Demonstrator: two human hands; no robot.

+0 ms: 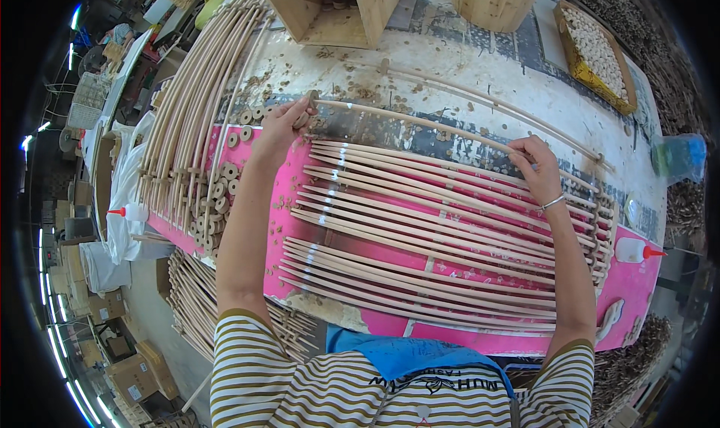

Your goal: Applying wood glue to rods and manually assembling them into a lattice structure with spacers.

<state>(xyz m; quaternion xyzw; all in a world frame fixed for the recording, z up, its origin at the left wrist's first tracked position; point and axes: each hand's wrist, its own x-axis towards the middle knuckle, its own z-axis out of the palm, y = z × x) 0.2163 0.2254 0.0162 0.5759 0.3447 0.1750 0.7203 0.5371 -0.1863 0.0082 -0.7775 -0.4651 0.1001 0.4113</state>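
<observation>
While the left hand (287,122) clasps a wooden disc (313,97) at a long rod (412,118)'s left end, the right hand (534,166) pinches that rod farther right, over the worktable (636,282)'s middle. An off-centre push could cock the disc or bow the rod; its seating is hard to make out. Scuffed white and pink cover the worktable; cartons (109,306) crowd the grey floor (148,289) at left.

Short-sleeved shirt (330,392) with white and olive stripes, blue apron (416,351), 1 silvery bracelet (553,202) on the right wrist (550,193)
</observation>
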